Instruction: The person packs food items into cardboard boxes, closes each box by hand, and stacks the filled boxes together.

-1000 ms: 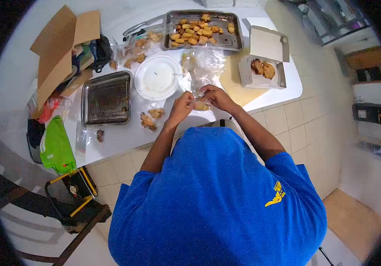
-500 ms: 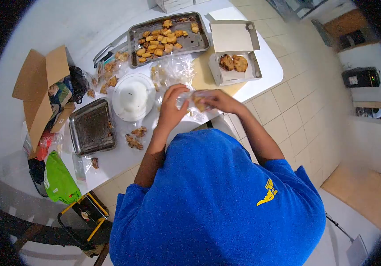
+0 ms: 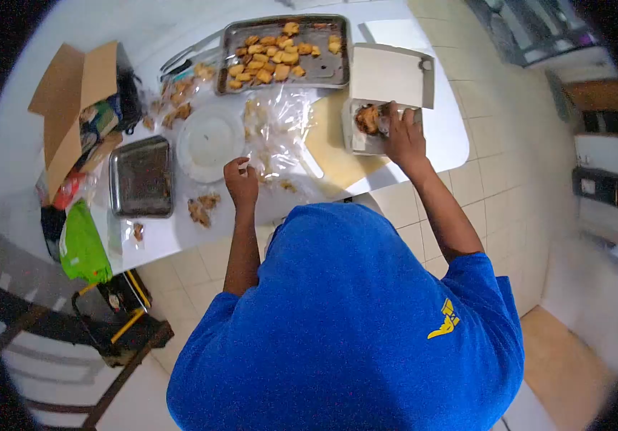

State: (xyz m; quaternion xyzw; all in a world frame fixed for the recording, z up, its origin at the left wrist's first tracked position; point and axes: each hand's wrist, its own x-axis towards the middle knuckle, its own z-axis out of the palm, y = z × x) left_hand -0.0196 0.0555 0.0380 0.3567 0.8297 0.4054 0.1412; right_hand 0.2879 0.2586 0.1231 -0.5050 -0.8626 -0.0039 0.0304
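My right hand (image 3: 404, 141) reaches down into the white cardboard box (image 3: 367, 150), fingers closed around a small clear plastic bag of food that they mostly hide. Beside those fingers lies a browned piece of chicken (image 3: 368, 120). The box lid (image 3: 388, 75) stands raised behind. My left hand (image 3: 241, 185) hovers by the right rim of the white plate (image 3: 192, 169), fingers loosely bent and apart, holding nothing visible. Clear plastic bags (image 3: 278, 133) spread out between my hands, partly over a yellowish board (image 3: 334, 136).
A metal tray (image 3: 330, 72) of golden chunks sits at the back. Left are a dark baking tray (image 3: 142, 179), loose browned pieces (image 3: 202, 208), bagged pieces (image 3: 179, 97) and a cardboard box (image 3: 61, 115). A green bag (image 3: 82, 248) hangs by the table's left edge.
My right hand has moved from the bags up and right into the white box, carrying the small bag. My left hand has let go and shifted left toward the plate.
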